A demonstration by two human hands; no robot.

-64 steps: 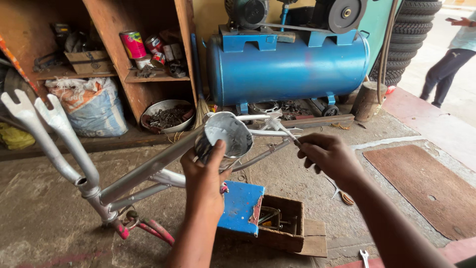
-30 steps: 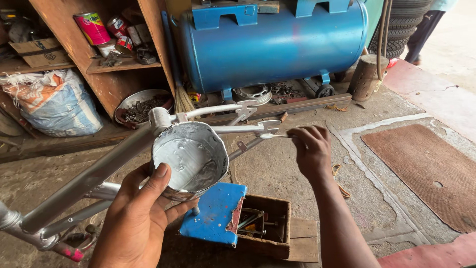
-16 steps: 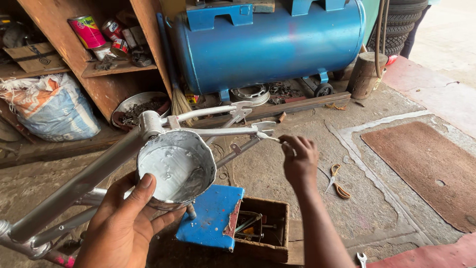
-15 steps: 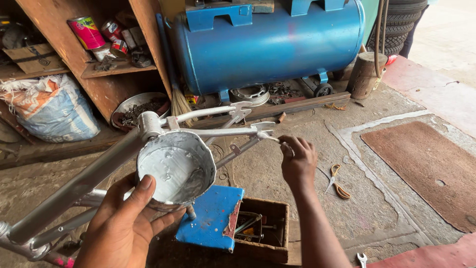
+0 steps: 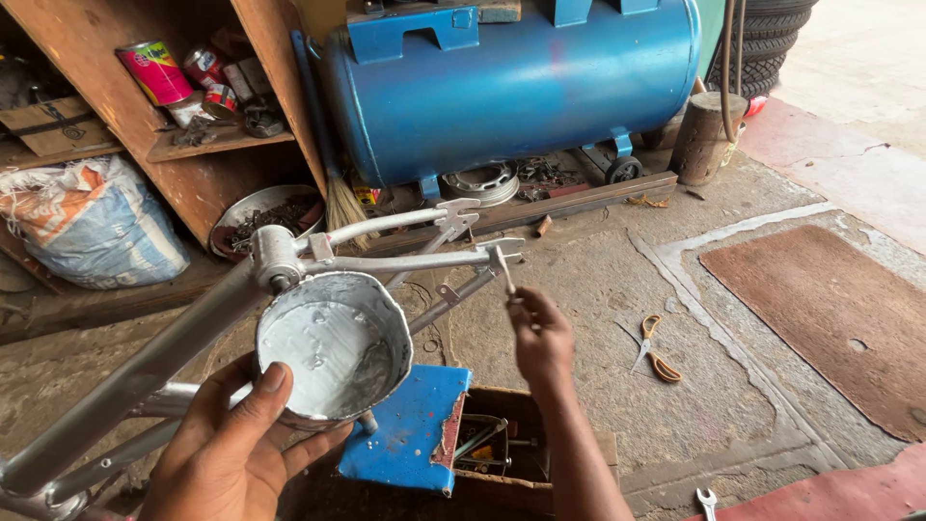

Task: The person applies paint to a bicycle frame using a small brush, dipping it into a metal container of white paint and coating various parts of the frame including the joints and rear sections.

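My left hand (image 5: 236, 449) holds a dented metal tin (image 5: 333, 347) with silver paint in it, thumb hooked over its rim. My right hand (image 5: 540, 333) is closed on a thin brush (image 5: 506, 277) whose tip touches the rear end of a silver-painted bicycle frame (image 5: 386, 260). The frame runs from the lower left up to the middle, passing just behind the tin.
A blue stool top (image 5: 410, 439) and an open box of tools (image 5: 502, 453) sit below my hands. A blue compressor tank (image 5: 511, 82), wooden shelves with cans (image 5: 154, 72), a white sack (image 5: 92, 222), scissors (image 5: 654, 347) and a brown mat (image 5: 830, 309) surround me.
The view has tilted down and closer. My right hand has brought the brush up to the frame's rear end, and the tin has stayed in my left hand.
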